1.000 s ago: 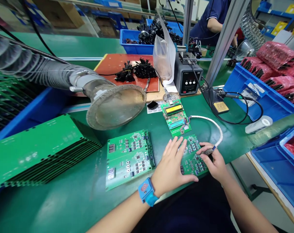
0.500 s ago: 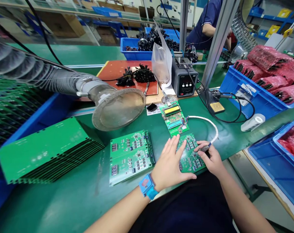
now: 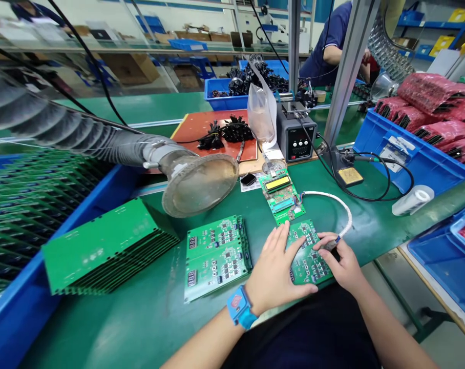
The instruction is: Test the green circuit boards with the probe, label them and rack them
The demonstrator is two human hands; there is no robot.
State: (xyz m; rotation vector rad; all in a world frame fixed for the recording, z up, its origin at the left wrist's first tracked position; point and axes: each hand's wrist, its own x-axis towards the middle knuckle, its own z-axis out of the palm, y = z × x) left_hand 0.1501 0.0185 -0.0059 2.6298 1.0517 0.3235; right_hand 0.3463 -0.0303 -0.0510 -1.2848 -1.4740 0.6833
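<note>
A green circuit board [image 3: 308, 264] lies near the table's front edge. My left hand [image 3: 276, 271], with a blue wrist strap [image 3: 240, 306], rests spread over its left side. Pinched in my right hand [image 3: 340, 261] is a probe connector [image 3: 331, 245], held at the board's right side. A white sleeved cable [image 3: 343, 205] runs from it to a tester board [image 3: 280, 195] with a yellow display, just behind the circuit board. Left of my left hand sits a stack of populated boards [image 3: 217, 256]. The probe's tip is hidden by my fingers.
A fume duct hood [image 3: 202, 184] hangs over the boards. Green panels [image 3: 102, 246] lean in a pile at left beside a blue bin [image 3: 21, 312]. Behind stand a soldering station [image 3: 297, 136] and iron stand [image 3: 347, 174]. Pink-wrapped packs [image 3: 432, 97] fill a crate at right. A person works beyond.
The camera view has shifted, so the scene sits lower and further right. Both hands keep nearly the same pose on the board, with the connector still in my right hand.
</note>
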